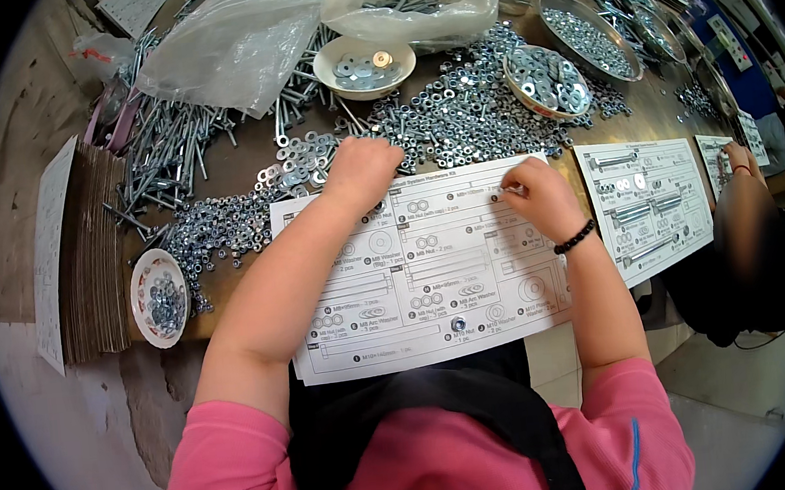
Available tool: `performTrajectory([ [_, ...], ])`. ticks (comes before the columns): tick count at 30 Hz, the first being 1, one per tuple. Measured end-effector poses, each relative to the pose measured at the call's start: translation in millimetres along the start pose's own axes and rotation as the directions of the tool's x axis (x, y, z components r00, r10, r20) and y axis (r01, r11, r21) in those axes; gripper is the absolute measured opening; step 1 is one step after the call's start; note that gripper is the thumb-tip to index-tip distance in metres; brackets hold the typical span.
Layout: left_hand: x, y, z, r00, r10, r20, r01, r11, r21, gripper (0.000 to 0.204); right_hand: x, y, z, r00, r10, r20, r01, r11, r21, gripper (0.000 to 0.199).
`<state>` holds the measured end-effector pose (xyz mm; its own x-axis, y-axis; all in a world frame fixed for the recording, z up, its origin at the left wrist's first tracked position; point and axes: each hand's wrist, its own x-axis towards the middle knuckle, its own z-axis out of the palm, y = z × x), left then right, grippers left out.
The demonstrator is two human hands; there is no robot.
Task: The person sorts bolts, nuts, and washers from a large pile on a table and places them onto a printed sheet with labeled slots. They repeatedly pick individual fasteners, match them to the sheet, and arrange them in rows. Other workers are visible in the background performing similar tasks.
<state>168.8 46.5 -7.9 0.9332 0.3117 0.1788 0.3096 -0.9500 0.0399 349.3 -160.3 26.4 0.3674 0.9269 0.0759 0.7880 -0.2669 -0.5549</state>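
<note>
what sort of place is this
Likely a workshop for sorting or packing fasteners: there are heaps of loose bolts and nuts, a bowl of washers, and a printed sheet of part drawings.

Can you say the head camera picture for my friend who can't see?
A person's left hand is at heaped metal nuts, and the right hand is over the upper right of a printed sheet. A single nut sits near the sheet's lower edge. Loose bolts and a bowl of washers lie farther back.
</note>
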Motion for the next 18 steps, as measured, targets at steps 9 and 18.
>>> performTrajectory([
  [9,1.6,5.3,-11.0,0.998,-0.049,-0.036,0.048,0.998,-0.026,0.006,-61.4,23.0,-7.0,0.998,-0.018,-0.053,0.007,0.98,-0.199,0.01],
  [18,-9.9,116.9,-25.7,0.999,-0.031,0.03,0.041,0.898,-0.439,0.01,-66.9,26.3,2.3,0.997,0.026,-0.078,-0.029,0.999,-0.028,0.013],
])
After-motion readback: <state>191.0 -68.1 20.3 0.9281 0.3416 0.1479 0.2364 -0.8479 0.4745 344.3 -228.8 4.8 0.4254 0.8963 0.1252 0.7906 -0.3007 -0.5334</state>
